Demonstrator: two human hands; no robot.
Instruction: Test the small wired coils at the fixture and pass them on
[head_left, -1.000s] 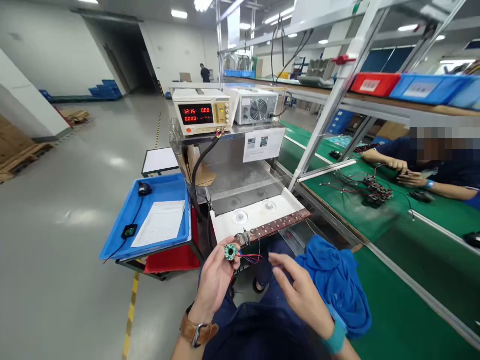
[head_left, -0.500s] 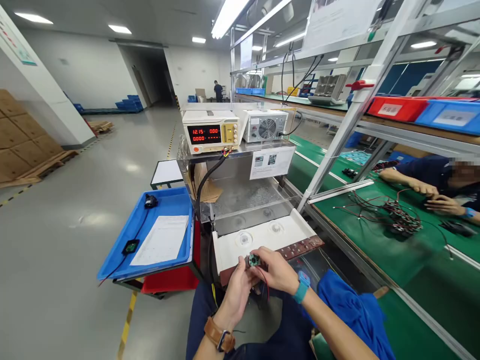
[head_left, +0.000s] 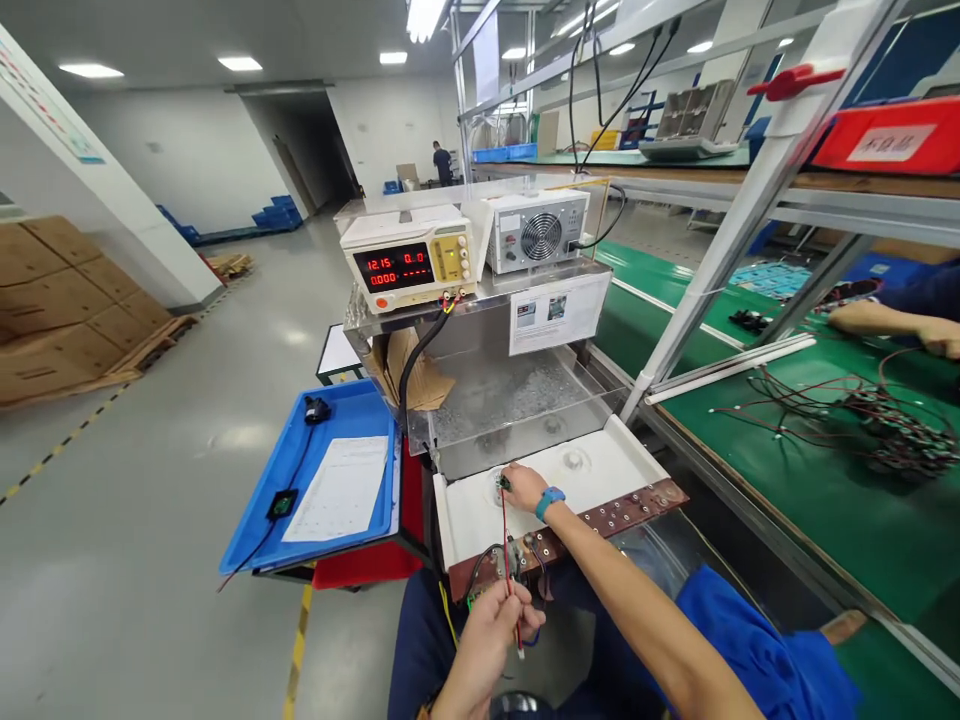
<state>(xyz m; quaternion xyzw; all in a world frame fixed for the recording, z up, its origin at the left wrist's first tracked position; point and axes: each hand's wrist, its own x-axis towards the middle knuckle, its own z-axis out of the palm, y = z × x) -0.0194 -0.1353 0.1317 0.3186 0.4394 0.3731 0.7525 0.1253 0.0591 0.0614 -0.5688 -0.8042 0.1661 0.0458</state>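
My right hand (head_left: 528,488), with a teal band on its wrist, is closed on a small round green circuit board part (head_left: 503,482) at the left round recess of the white fixture tray (head_left: 540,483). Fingers cover much of the part, so I cannot tell whether it touches the recess. From it a red and black wire lead (head_left: 505,525) runs down toward me. My left hand (head_left: 496,622) pinches that lead near its white connector (head_left: 520,653), in front of the brown strip (head_left: 600,518) with metal studs along the tray's front edge.
Behind the tray, a power supply (head_left: 407,262) with red digits stands on a clear stand beside a grey fan unit (head_left: 541,235). On the left, a blue tray (head_left: 247,530) holds papers and a cabled part. Tangled wires (head_left: 900,420) lie near a co-worker's arm on the green bench.
My right hand has carried the round board forward from between both hands to the tray's left recess. My left hand has drawn back and now pinches the lead. The view has shifted.
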